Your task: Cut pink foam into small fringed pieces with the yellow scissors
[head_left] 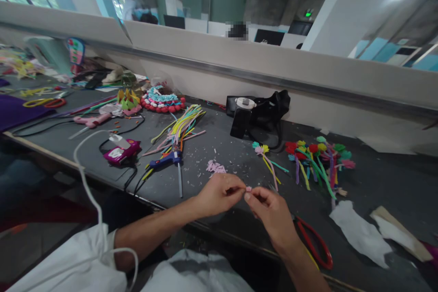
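Observation:
Close to the table's front edge, my left hand (221, 195) and my right hand (272, 213) meet fingertip to fingertip. Pinched between them is a small pink fuzzy piece (248, 189), mostly covered by the fingers. Just beyond my left hand lies a pile of short pink cut pieces (215, 167), with pale scraps scattered around it. A few pipe-cleaner flowers (262, 148) with pink, yellow and teal stems lie past my right hand. Beside my right wrist rest red-handled scissors (316, 244), their blades partly hidden by my hand.
To the left are a blue glue gun (167, 159), a bundle of pipe cleaners (186, 123), a purple device (121, 151) and a pink glue gun (91, 121). A black bag (270, 112) sits against the partition. Rightward lie colourful pipe-cleaner flowers (318, 159) and white paper (359, 232).

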### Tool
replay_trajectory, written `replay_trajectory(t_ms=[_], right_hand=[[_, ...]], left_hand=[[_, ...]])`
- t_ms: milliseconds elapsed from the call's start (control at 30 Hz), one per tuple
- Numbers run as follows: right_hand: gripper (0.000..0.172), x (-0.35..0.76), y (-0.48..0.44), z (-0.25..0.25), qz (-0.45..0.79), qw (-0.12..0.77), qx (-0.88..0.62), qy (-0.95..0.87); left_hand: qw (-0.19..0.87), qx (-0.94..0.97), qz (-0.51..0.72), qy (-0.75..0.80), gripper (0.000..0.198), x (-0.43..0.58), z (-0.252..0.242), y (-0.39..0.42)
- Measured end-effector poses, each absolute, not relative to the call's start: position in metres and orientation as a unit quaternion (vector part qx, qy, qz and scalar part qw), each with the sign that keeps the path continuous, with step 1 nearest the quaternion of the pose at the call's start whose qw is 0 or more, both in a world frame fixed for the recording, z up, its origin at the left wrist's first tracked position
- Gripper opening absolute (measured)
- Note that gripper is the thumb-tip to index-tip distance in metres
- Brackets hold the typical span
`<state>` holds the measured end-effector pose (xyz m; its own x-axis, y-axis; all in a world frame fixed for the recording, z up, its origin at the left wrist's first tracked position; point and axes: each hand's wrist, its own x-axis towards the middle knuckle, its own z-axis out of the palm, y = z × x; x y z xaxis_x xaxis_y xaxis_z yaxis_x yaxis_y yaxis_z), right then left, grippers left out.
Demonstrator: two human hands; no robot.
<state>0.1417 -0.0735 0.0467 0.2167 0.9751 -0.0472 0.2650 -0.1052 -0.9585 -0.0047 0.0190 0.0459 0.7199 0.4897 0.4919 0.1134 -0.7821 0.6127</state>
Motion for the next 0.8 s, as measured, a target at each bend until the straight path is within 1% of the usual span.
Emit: replay_trajectory(t_ms=[100,167,267,333,433,533,600,700,800], right_hand=[[0.016,0.139,-0.078,0.047,0.235,0.42,-0.665,-0.572],[0.014,0.14,-0.079,0.046,0.14,0.397,-0.661,-0.621],[0.016,0.145,-0.077,0.046,0.045,0.38,-0.635,-0.671],[0.016,0.15,-0.076,0.048,0.021,0.381,-0.617,-0.688],[0.016,0.157,-0.073,0.056,0.076,0.397,-0.622,-0.671],[0.015,0.161,-0.07,0.064,0.205,0.402,-0.655,-0.607],[0.015,0.163,-0.067,0.067,0.308,0.402,-0.664,-0.55],[0.016,0.164,-0.061,0.067,0.46,0.411,-0.64,-0.459],[0.02,0.164,-0.057,0.065,0.532,0.42,-0.609,-0.412]], left_hand=[[0.256,0.908,0.288,0.166,0.016,-0.004,0.047,0.022],[0.217,0.928,0.254,0.163,0.015,-0.005,0.05,0.024],[0.162,0.954,0.204,0.147,0.011,-0.006,0.057,0.026],[0.149,0.963,0.193,0.118,0.011,-0.008,0.061,0.028],[0.157,0.961,0.213,0.075,0.013,-0.01,0.063,0.03],[0.144,0.956,0.248,0.057,0.015,-0.011,0.061,0.03],[0.111,0.955,0.269,0.057,0.017,-0.011,0.059,0.027],[0.052,0.952,0.297,0.06,0.019,-0.011,0.055,0.023],[0.006,0.948,0.313,0.06,0.019,-0.011,0.051,0.02]])
